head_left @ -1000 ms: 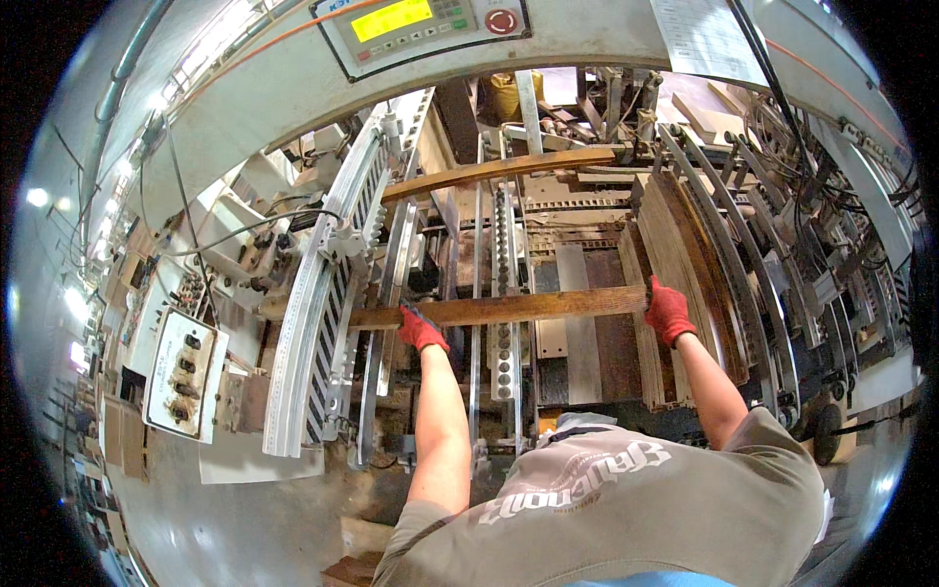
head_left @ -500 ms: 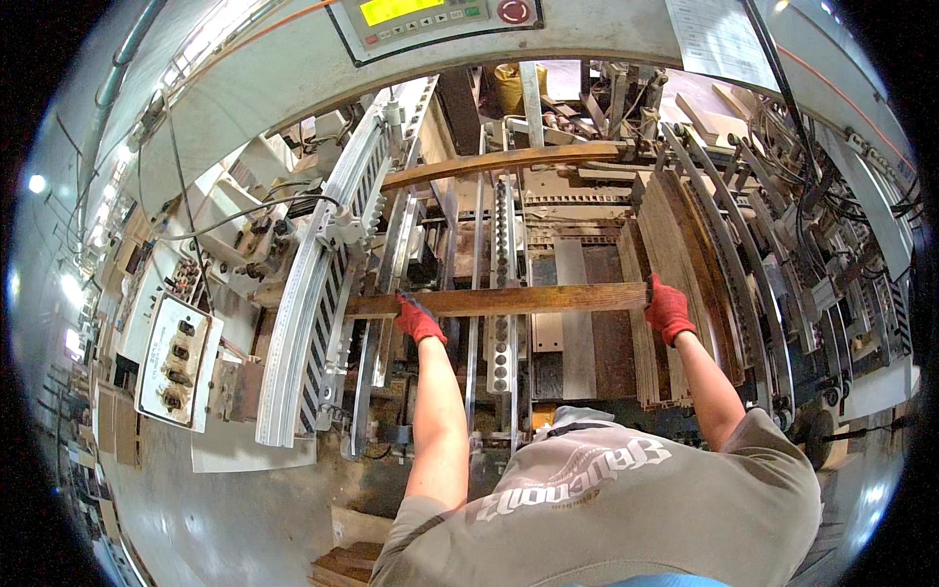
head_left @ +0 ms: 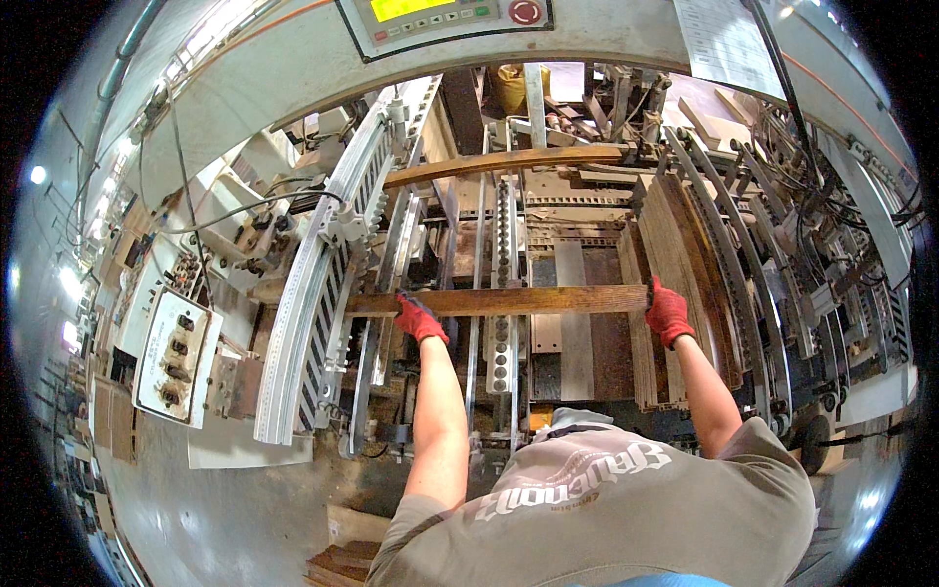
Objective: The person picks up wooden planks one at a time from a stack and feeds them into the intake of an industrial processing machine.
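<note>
A long brown wooden plank (head_left: 528,300) lies crosswise over the metal rails of a machine. My left hand (head_left: 421,320), in a red glove, is closed on its near edge toward the left end. At the right end, my red-gloved right hand (head_left: 669,313) grips the plank, its thumb side against the end. Some of the fingers of both hands are hidden by the gloves' backs and the wood. Just beside my right hand stands a stack of planks on edge (head_left: 675,235). Farther back, a second brown plank (head_left: 509,164) spans the rails.
A striped metal guide beam (head_left: 318,313) runs along the left. Beyond it is a control box with knobs (head_left: 177,357). An overhead panel with a red stop button (head_left: 524,12) crosses the top. Curved metal rails (head_left: 729,235) and cables (head_left: 807,191) fill the right side.
The view has shifted slightly. Both hands keep their hold on the plank, which stays in nearly the same place over the rails.
</note>
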Tool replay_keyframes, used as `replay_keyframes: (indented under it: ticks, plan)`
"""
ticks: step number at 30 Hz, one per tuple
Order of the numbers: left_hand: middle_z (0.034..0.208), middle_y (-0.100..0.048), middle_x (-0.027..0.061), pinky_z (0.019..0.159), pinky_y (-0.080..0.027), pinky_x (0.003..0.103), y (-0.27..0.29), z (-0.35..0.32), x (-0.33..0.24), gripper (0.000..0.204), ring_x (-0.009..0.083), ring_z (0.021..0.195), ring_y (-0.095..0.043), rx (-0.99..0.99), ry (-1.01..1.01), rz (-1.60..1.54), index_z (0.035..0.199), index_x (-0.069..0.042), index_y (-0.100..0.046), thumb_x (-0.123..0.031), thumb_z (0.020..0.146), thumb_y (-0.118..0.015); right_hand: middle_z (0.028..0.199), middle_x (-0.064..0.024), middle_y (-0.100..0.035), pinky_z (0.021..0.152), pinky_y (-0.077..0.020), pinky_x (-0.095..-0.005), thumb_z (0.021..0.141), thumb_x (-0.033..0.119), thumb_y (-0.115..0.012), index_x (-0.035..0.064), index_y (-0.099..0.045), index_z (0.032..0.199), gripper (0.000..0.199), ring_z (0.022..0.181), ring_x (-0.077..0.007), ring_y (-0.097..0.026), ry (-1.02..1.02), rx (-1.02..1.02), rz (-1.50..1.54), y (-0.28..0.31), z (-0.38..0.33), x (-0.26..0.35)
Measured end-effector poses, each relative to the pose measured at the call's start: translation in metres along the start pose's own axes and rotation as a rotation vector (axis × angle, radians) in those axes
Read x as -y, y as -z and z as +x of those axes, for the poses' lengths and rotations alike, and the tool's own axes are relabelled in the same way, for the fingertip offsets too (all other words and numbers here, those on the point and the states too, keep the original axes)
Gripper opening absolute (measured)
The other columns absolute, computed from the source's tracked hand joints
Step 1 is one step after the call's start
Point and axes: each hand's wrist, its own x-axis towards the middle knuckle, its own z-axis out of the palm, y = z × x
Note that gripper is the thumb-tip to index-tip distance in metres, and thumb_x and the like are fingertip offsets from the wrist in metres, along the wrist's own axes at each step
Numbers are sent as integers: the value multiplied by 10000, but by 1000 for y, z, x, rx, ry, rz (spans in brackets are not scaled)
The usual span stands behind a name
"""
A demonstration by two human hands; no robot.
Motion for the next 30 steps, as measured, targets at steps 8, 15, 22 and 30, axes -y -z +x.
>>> replay_keyframes:
  ticks: [8, 15, 22, 30]
  plan:
    - [1266, -525, 251, 879, -488, 479, -6, -35, -8, 876, 376, 1011, -609, 56, -66, 100, 1341, 27, -402, -565, 758, -679, 888, -166, -673, 708, -517, -444, 708, 141, -639, 73, -373, 1392, 737, 843, -337, -657, -62, 56, 23, -5, -4, -14]
    - [1253, -533, 240, 905, -463, 460, 3, 45, 25, 775, 363, 1058, -574, 56, -338, 239, 1284, 60, -437, -481, 792, -693, 926, -184, -665, 727, -503, -462, 726, 124, -638, 46, -383, 1374, 701, 864, -369, -638, -2, 18, 58, 2, 8, 9]
    - [1344, -398, 325, 1034, -346, 466, -13, -8, 18, 938, 389, 1241, -443, -10, -320, 123, 1420, 56, -131, -523, 845, -594, 1274, -205, -481, 920, -440, -430, 709, 104, -705, 63, -444, 1273, 623, 1165, -354, -482, 62, -520, 35, 6, -36, 19]
    - [1304, -490, 283, 1014, -377, 383, -11, -19, -2, 1043, 356, 1237, -468, -27, -91, 80, 1457, 58, 9, -460, 829, -644, 1265, -198, -476, 985, -405, -459, 692, 32, -659, 36, -485, 1192, 529, 1173, -380, -472, 156, -546, 258, -14, -49, 17]
